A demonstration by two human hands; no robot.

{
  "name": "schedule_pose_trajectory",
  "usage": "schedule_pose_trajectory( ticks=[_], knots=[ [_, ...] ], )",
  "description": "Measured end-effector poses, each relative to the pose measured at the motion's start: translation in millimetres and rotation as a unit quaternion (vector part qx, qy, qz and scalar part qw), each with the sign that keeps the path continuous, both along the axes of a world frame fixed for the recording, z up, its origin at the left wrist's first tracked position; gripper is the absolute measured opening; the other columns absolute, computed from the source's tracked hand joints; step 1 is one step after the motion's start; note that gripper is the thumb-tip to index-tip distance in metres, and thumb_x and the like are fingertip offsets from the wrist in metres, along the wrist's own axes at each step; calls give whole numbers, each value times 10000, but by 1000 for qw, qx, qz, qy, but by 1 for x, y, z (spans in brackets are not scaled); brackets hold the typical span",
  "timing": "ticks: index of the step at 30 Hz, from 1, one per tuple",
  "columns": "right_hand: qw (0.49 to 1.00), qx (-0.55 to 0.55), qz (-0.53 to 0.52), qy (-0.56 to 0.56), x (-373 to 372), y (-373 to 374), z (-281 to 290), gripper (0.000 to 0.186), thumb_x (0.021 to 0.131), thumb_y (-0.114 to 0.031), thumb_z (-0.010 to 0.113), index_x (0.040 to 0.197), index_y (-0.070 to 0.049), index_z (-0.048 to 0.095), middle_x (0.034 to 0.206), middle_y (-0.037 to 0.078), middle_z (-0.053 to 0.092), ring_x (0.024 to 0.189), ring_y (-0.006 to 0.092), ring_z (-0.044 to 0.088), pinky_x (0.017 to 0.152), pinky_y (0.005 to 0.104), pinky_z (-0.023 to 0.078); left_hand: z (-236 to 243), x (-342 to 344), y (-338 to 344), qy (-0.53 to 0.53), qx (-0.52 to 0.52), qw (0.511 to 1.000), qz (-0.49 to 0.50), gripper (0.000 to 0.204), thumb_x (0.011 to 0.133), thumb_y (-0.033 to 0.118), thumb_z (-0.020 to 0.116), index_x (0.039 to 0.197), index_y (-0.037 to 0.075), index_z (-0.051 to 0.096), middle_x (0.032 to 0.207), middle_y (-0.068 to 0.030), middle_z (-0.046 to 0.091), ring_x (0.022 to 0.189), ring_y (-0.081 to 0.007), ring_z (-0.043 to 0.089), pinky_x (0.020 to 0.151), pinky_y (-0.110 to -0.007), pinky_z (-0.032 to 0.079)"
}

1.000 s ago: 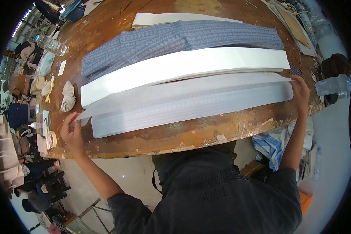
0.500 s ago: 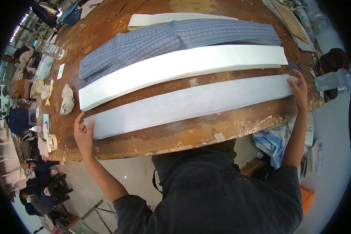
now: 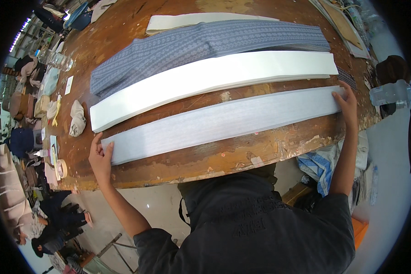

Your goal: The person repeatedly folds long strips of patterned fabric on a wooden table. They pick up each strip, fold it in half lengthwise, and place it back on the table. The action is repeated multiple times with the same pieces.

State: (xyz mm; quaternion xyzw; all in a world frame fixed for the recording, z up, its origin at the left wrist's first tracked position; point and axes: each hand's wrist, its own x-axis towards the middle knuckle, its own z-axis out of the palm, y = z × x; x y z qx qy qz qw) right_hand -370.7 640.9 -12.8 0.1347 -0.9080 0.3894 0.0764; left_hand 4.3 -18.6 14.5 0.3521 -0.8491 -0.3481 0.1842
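Note:
A long pale grey-white fabric strip (image 3: 223,122) lies across the near part of the table between my hands. At its left end my left hand (image 3: 101,157) holds the corner, thumb on top and fingers along the outer edge. My right hand (image 3: 347,104) grips the right end, thumb over the top face and fingers beyond the edge. Just behind lies a thick bright white strip stack (image 3: 214,75), apart from the held strip. Farther back is folded blue-grey patterned cloth (image 3: 169,54), partly covered by the white stack. Another off-white strip (image 3: 187,22) lies behind that cloth.
The worn brown wooden table (image 3: 192,165) has a chipped near edge. At left are a crumpled beige cloth (image 3: 77,118), a tape roll (image 3: 62,168), a white card (image 3: 69,85) and a clear bottle (image 3: 55,59). Flat boards (image 3: 342,27) lie at the far right.
My left hand and the strip's left end have shifted slightly right. My right hand keeps its hold on the other end. In the left background, a person has changed position.

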Motion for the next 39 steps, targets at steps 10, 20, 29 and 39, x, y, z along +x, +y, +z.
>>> schedule_pose_trajectory(
  ticks=[10, 20, 29, 39],
  knots=[
    [991, -97, -85, -43, 11, 19, -5, 386, 885, -65, 638, 1263, -46, 564, 785, -26, 546, 733, 64, 482, 660, 226, 385, -10, 2, -6, 33, 36, 999, -9, 428, 868, 36, 685, 1274, 18, 549, 739, 73, 398, 660, -28, 349, 583, -166, 304],
    [992, -72, -101, -32, 8, 20, -10, 371, 879, -55, 644, 1241, -15, 578, 829, -5, 600, 767, 79, 534, 706, 226, 420, -10, 4, -6, 34, 42, 998, -10, 435, 880, 36, 671, 1294, 28, 536, 776, 47, 500, 691, -30, 425, 616, -161, 356],
    [992, -54, -116, -7, 9, 18, -14, 335, 880, -79, 647, 1208, -20, 604, 801, -11, 586, 735, 72, 517, 668, 226, 417, -10, 5, -7, 38, 37, 999, -14, 434, 875, 45, 679, 1288, 26, 545, 768, 54, 475, 691, -24, 416, 608, -154, 348],
    [991, -52, -121, -6, 8, 20, -16, 326, 880, -117, 668, 1186, -16, 620, 810, -3, 585, 751, 80, 520, 681, 229, 424, -3, 19, -4, 40, 49, 998, -5, 445, 890, 23, 643, 1318, 23, 522, 787, 44, 482, 672, -26, 403, 596, -158, 341]
  ],
)
